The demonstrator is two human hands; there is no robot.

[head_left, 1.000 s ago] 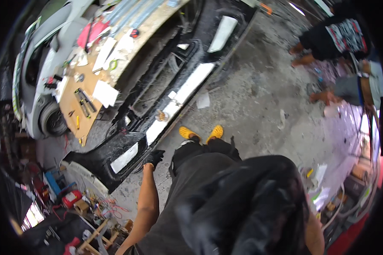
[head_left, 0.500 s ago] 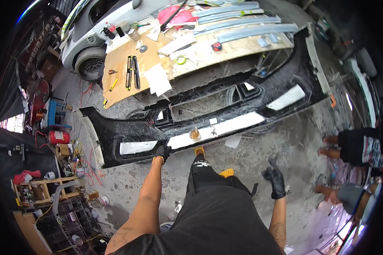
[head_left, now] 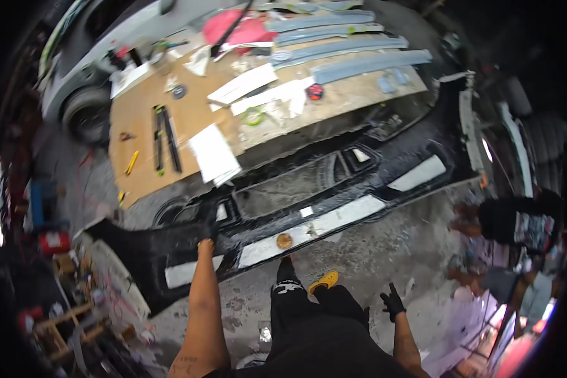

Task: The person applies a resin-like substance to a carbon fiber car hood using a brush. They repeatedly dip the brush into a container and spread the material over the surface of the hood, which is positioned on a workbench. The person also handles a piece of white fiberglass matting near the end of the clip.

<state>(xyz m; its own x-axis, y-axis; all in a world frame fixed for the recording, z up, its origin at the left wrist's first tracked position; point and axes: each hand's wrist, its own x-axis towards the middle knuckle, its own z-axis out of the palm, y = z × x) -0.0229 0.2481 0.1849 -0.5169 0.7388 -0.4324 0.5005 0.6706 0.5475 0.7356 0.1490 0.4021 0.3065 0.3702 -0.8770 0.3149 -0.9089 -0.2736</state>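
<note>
A long black car bumper [head_left: 138, 249], its rough inner side facing up, stretches across in front of me. White sheet patches lie on it, among them a long strip [head_left: 353, 217] along its near middle. On this strip stands a small round container [head_left: 285, 240] with something amber-brown in it. My left hand [head_left: 203, 231], in a black glove, reaches over the left part of the bumper. Its fingers blend into the black surface, so their pose and any contact are unclear. At my right side, away from the bumper, my gloved right hand [head_left: 394, 303] is empty with fingers apart.
Beyond the bumper stands a worktable [head_left: 135, 120] with white sheets [head_left: 214, 152], a yellow utility knife [head_left: 131, 162], a red tape measure [head_left: 314, 92] and several blue-grey strips [head_left: 372, 66]. A car [head_left: 75, 60] is at the far left. People [head_left: 516, 220] are at the right.
My left hand has gone from the bumper's near edge farther in over its left part. The right hand sits lower in view, fingers apart. The whole view has shifted and tilted.
</note>
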